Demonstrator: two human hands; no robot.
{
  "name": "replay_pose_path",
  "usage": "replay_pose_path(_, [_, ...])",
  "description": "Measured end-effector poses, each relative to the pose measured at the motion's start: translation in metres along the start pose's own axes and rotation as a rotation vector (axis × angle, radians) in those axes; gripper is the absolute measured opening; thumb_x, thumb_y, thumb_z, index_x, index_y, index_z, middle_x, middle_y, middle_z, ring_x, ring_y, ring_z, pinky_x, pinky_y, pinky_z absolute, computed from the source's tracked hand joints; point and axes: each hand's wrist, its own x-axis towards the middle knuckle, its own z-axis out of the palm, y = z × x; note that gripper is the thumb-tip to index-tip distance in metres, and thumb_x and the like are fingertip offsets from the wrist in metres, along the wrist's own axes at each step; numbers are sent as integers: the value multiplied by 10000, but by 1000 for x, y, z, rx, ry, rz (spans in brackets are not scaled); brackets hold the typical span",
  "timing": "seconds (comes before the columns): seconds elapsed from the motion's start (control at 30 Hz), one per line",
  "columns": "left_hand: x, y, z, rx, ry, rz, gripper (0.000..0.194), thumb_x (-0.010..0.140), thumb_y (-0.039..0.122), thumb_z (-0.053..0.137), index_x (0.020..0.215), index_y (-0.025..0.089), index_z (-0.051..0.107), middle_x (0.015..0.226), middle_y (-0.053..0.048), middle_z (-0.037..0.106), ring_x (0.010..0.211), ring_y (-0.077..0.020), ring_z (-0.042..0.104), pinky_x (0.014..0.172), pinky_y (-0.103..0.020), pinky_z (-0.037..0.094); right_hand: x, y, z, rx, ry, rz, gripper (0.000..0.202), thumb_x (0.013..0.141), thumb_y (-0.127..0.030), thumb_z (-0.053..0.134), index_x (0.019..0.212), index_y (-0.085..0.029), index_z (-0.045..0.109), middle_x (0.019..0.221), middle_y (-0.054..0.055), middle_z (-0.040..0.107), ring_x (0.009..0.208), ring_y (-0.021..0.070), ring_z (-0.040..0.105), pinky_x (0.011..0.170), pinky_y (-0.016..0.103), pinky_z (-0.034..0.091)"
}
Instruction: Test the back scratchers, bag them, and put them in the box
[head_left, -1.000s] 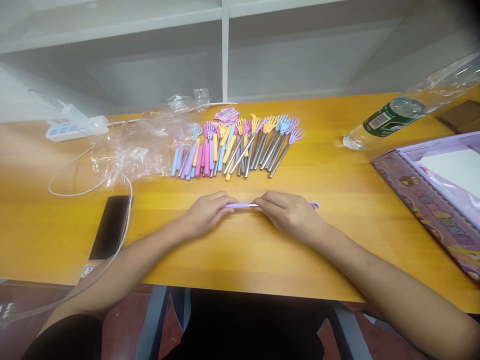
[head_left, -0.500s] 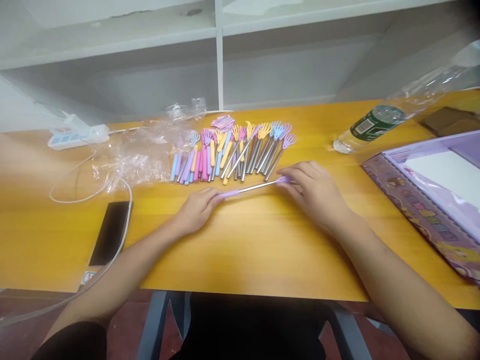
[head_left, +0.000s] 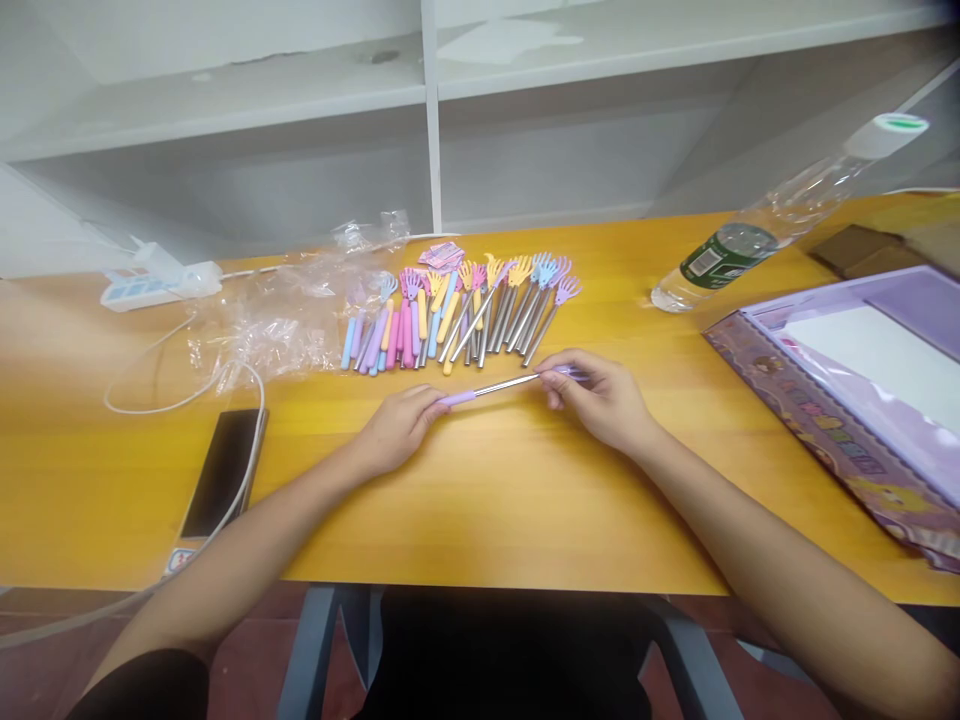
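Observation:
A purple-handled metal rod (head_left: 501, 386) is held level above the table between both hands. My left hand (head_left: 397, 428) grips the end of its purple handle. The fingers of my right hand (head_left: 596, 395) close round the rod's other end, where a purple head is mostly hidden by them. Behind the hands lies a row of small hand-shaped scratchers (head_left: 514, 310) with metal rods and purple, yellow, pink and blue heads. Loose coloured handles (head_left: 406, 335) lie at the left of that row, some over the rods. Small pink printed papers (head_left: 442, 257) sit behind it.
Clear plastic bags (head_left: 277, 310), a white power strip (head_left: 161, 280), a cable and a black phone (head_left: 223, 475) are on the left. At right stand a water bottle (head_left: 724, 255), tilted in view, and an open purple box (head_left: 810, 415). Shelves (head_left: 247, 115) rise behind.
My right hand has moved slightly left along the rod, and its fingers now curl over the purple head. The whole view has shifted a little. My left hand keeps its grip.

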Motion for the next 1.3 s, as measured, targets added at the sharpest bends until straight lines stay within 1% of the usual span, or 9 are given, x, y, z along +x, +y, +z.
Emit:
replay_pose_path(0.33, [1, -1, -1, -10, -2, 7, 381, 1148, 419, 387, 1066, 196, 685, 1019, -75, 727, 944, -233, 671, 866, -353, 497, 0, -1, 2, -7, -5, -35, 246, 1006, -455, 736, 1035, -211, 727, 696, 1, 646, 613, 140, 625, 641, 290, 532])
replay_pose_path(0.4, [2, -1, -2, -12, -9, 11, 391, 1150, 426, 375, 1062, 197, 681, 1031, -77, 727, 957, -235, 671, 874, -358, 501, 1, -4, 2, 0, 6, -58, 248, 1009, -435, 741, 1149, -233, 709, 729, -2, 660, 646, 145, 643, 677, 296, 553])
replay_pose_path(0.53, [3, 1, -6, 5, -36, 6, 392, 1149, 449, 384, 1079, 205, 683, 1025, -70, 723, 949, -229, 673, 855, -355, 506, 3, -8, 0, 81, 132, -76, 502, 970, -438, 796, 1402, -302, 579, 887, -1, 705, 657, 147, 662, 670, 309, 577])
replay_pose_path(0.63, [1, 2, -10, 69, -36, 15, 372, 1147, 434, 398, 1129, 201, 688, 1024, -72, 719, 947, -227, 677, 848, -355, 512, 4, -5, -4, 48, 105, -21, 357, 970, -506, 780, 1194, -251, 671, 784, 4, 695, 647, 157, 664, 670, 310, 580])
replay_pose_path(0.73, [-1, 4, -11, 172, -48, 56, 342, 1150, 398, 400, 1191, 198, 673, 1089, -82, 729, 982, -224, 692, 875, -353, 525, 2, -2, -3, -65, -36, 15, 339, 975, -541, 755, 1015, -207, 712, 755, 31, 714, 660, 172, 689, 673, 310, 582])
replay_pose_path(0.87, [-5, 8, -5, 453, -139, 119, 320, 1151, 396, 410, 1210, 210, 664, 1058, -73, 717, 944, -232, 691, 796, -342, 512, -8, -8, 13, -340, -337, -152, 273, 1083, -441, 607, 1073, -206, 747, 939, 69, 769, 789, 183, 730, 737, 309, 570])
replay_pose_path(0.97, [-8, 11, 0, 552, -197, 170, 274, 1150, 369, 433, 1172, 213, 657, 1013, -50, 710, 895, -218, 680, 718, -323, 476, -14, -14, 25, -541, -455, -336, 251, 1115, -374, 561, 1176, -202, 734, 1054, 89, 760, 902, 193, 726, 804, 316, 548])
replay_pose_path(1.13, [-9, 11, 3, 574, -108, 236, 300, 1155, 367, 424, 1062, 189, 647, 948, -59, 706, 861, -221, 659, 706, -336, 449, -11, -15, 26, -896, -338, -581, 257, 1125, -330, 543, 1048, -184, 739, 891, 70, 709, 822, 209, 628, 749, 355, 431])
replay_pose_path(1.3, [-3, 8, 0, 592, 9, 257, 323, 1152, 347, 421, 1005, 187, 660, 896, -75, 692, 841, -227, 631, 709, -343, 428, 0, -15, 16, -973, -246, -663, 225, 1115, -314, 567, 1026, -200, 740, 884, 59, 717, 876, 214, 574, 841, 365, 411])
